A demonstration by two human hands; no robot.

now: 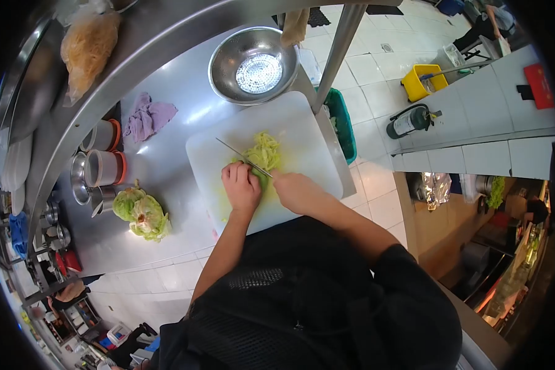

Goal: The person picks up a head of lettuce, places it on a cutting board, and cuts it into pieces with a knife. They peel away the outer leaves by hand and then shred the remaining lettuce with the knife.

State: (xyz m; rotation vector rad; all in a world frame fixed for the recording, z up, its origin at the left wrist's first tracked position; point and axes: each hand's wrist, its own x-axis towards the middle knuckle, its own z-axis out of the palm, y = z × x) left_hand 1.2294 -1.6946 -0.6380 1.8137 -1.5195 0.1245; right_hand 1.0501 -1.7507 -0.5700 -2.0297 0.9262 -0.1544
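On a white cutting board lies a pile of shredded lettuce. My right hand is wrapped round the handle of a knife, whose blade points away to the upper left. My left hand presses with curled fingers on a piece of lettuce just beside the blade. Most of that piece is hidden by the hand and knife. Left of the board, heads of lettuce rest on the steel counter.
A steel colander stands behind the board. A purple cloth and plastic tubs sit at the left. A metal shelf with a post overhangs the counter. A green bin is beyond the board's right edge.
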